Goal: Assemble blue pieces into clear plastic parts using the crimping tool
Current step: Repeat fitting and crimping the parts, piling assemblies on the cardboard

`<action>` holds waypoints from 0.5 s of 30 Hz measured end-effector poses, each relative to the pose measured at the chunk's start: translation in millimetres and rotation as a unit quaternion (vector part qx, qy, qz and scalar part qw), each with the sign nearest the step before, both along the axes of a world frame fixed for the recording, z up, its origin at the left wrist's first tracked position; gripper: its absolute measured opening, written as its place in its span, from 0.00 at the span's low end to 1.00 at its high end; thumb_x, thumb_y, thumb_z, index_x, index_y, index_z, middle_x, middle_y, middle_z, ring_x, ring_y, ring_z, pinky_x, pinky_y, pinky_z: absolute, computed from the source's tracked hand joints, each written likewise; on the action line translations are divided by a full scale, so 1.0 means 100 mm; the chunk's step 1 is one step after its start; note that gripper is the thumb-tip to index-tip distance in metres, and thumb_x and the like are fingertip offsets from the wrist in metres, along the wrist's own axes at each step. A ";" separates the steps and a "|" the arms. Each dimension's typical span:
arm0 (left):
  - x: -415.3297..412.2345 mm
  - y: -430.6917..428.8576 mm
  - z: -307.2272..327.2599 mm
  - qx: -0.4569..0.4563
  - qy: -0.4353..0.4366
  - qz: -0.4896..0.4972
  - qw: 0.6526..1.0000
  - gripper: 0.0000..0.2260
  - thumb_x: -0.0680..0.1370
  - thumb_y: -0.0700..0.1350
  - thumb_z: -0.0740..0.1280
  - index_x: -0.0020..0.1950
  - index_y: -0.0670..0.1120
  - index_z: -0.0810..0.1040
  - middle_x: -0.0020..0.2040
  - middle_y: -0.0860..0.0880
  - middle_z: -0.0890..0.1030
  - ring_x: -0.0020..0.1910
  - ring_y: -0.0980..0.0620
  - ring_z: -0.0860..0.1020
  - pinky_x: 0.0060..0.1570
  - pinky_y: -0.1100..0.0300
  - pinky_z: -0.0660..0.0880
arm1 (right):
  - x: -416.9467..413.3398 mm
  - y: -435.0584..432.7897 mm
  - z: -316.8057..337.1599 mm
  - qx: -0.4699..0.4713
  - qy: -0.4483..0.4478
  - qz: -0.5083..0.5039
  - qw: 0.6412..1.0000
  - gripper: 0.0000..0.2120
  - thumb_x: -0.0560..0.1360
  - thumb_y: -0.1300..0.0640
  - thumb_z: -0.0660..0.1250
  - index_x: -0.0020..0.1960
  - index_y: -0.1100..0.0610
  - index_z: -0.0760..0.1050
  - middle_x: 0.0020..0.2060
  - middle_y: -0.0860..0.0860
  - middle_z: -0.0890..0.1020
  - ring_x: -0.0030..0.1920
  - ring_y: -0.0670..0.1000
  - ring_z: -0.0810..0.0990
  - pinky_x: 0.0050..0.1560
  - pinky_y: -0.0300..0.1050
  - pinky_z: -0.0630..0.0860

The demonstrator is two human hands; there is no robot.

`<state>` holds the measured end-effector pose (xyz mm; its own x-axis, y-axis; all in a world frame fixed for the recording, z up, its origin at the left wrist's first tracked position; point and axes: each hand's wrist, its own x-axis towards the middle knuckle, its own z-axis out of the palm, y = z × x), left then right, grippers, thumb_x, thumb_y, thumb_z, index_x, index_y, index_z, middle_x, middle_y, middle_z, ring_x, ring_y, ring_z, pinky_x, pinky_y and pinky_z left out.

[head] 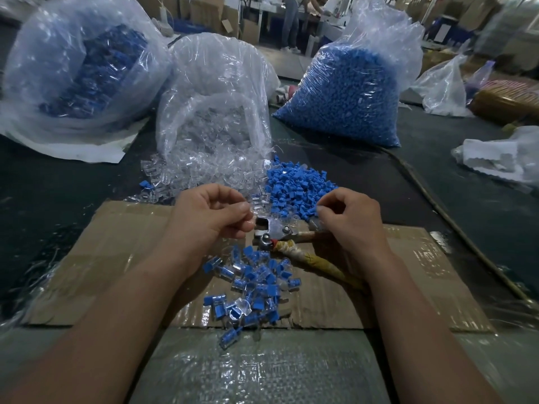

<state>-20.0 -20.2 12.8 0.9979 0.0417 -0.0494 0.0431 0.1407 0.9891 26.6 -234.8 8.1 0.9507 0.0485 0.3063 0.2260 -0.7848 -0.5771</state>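
Note:
My left hand [208, 212] pinches a clear plastic part [253, 207] between thumb and fingers, just above the metal head of the crimping tool [272, 233]. The tool lies on the cardboard [122, 252], its tape-wrapped handles running back under my right hand [348, 220]. My right hand's fingers are curled, its fingertips touching the edge of the loose blue pieces [297, 185]; whether it holds one I cannot tell. Loose clear parts [204, 173] lie spilled behind my left hand. A heap of assembled blue-and-clear parts [250, 287] sits between my forearms.
Three big plastic bags stand behind: assembled parts [87, 68] at left, clear parts [215, 91] in the middle, blue pieces [347, 88] at right. A cable [431, 199] runs along the right. White packaging [495, 158] lies far right. People stand in the background.

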 end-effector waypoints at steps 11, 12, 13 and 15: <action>-0.07 -0.09 0.06 0.051 -0.019 -0.009 0.998 0.04 0.72 0.32 0.67 0.40 0.39 0.76 0.33 0.42 0.83 0.30 0.51 0.81 0.29 0.63 0.79 | -0.38 0.46 0.15 0.153 -0.091 0.147 0.973 0.13 0.70 0.64 0.71 0.36 0.47 0.73 0.30 0.40 0.76 0.34 0.37 0.76 0.36 0.27 0.71; -0.07 -0.10 0.05 0.054 -0.022 -0.008 0.998 0.04 0.72 0.32 0.67 0.40 0.39 0.76 0.33 0.42 0.83 0.30 0.51 0.81 0.29 0.63 0.78 | -0.40 0.49 0.14 0.148 -0.092 0.159 0.972 0.13 0.70 0.64 0.71 0.36 0.48 0.74 0.30 0.39 0.76 0.34 0.37 0.76 0.36 0.27 0.71; -0.06 -0.10 0.05 0.058 -0.025 -0.007 0.998 0.04 0.72 0.32 0.67 0.40 0.40 0.76 0.33 0.42 0.83 0.29 0.51 0.81 0.29 0.63 0.78 | -0.40 0.52 0.13 0.139 -0.091 0.167 0.972 0.11 0.70 0.64 0.71 0.37 0.50 0.75 0.30 0.39 0.75 0.34 0.37 0.76 0.36 0.27 0.71; -0.06 -0.10 0.04 0.065 -0.034 -0.005 0.997 0.04 0.72 0.32 0.68 0.40 0.40 0.76 0.33 0.42 0.83 0.29 0.50 0.81 0.29 0.63 0.78 | -0.40 0.54 0.12 0.119 -0.089 0.169 0.974 0.06 0.70 0.63 0.71 0.38 0.54 0.77 0.30 0.39 0.75 0.35 0.39 0.76 0.36 0.28 0.72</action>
